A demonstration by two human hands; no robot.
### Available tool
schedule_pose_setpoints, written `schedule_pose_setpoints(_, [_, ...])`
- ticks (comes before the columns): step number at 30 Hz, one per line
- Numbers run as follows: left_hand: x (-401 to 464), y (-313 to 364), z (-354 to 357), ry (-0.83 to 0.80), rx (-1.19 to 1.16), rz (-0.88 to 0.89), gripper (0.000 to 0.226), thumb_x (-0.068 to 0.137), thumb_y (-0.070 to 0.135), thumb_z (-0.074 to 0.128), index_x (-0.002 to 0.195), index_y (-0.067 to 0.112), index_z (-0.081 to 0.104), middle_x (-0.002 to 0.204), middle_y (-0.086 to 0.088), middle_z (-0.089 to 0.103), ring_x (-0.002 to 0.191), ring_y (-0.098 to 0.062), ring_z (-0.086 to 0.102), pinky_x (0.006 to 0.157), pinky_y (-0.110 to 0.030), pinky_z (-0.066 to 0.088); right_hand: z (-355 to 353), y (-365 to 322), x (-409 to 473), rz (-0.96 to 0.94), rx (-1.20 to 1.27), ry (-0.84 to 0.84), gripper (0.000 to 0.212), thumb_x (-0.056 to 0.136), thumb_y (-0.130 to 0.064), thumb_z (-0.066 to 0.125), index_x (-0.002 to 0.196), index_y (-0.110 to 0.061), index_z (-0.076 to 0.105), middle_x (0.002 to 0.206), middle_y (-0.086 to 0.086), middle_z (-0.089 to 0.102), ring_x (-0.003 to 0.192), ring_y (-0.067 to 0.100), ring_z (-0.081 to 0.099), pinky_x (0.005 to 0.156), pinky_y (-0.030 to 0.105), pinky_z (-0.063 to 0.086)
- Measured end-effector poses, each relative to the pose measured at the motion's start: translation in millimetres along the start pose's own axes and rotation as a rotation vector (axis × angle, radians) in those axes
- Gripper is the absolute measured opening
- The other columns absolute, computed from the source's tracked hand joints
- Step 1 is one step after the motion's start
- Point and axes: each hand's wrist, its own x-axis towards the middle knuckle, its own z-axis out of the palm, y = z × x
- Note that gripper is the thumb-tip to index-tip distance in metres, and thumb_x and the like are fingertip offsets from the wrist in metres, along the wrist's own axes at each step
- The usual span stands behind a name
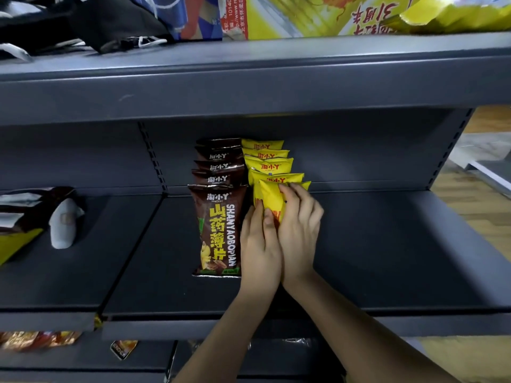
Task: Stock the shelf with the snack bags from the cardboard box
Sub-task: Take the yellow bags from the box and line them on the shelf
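Both hands grip one yellow snack bag (269,196): left hand (258,244) underneath, right hand (297,233) curled over it, at the front of the yellow row (266,161) beside the brown row (218,189). The shelf (387,258) rightward looks unstocked; the cardboard box is out of view.

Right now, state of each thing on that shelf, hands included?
front yellow bag: held at the front of the yellow row, partly covered by both hands
left hand: grips the front yellow bag
right hand: fingers curled over the same bag
yellow row: overlapping, leaning back
brown row: overlapping, beside the yellow row
shelf: bare to the right
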Motion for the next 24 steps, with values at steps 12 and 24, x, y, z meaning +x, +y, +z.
schedule_pose_setpoints(12, [-4.4,-4.7,8.9,0.007,-0.012,0.018,0.076,0.078,0.052,0.049,0.145,0.02,0.031,0.14,0.002,0.045,0.13,-0.014,0.04,0.108,-0.04,0.036,-11.9,18.0,-4.1,0.423,0.9,-0.22,0.037,0.101,-0.04,0.035,0.125,-0.019,0.053,0.11,-0.002,0.067,0.1,0.011,0.064,0.084,0.029,0.051])
schedule_pose_setpoints(24, [0.5,2.3,7.7,0.073,-0.026,0.078,0.065,0.086,0.051,0.044,0.144,0.026,0.03,0.137,0.008,0.047,0.127,-0.009,0.044,0.105,-0.037,0.04,-23.7,7.8,24.2,0.312,0.914,-0.363,0.026,0.102,-0.018,0.033,0.106,-0.031,0.055,0.097,-0.013,0.067,0.087,-0.003,0.064,0.071,0.007,0.045])
